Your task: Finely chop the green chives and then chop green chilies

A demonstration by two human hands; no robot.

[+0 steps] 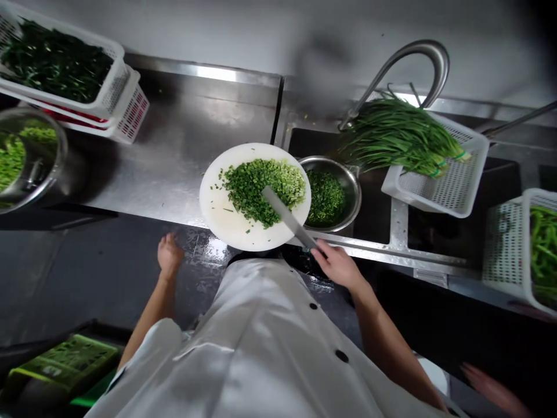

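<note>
R hand (337, 265) grips knife (286, 216) over chopped greens (256, 180) on board (221, 226), bowl (351, 190) at board's R, prob. for reach; L hand (170, 253) off board's L, can't tell finger gap.

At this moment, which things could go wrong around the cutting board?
The cutting board appears to jut forward past the counter, so it might tip. The left hand is off it, so the board could slip while the right hand works the knife. Chopped greens near the board's rim might spill.

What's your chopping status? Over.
Right hand gripping grey metal knife. Left hand off round white board. Finely chopped greens heaped on board. Round metal bowl close, right.
</note>
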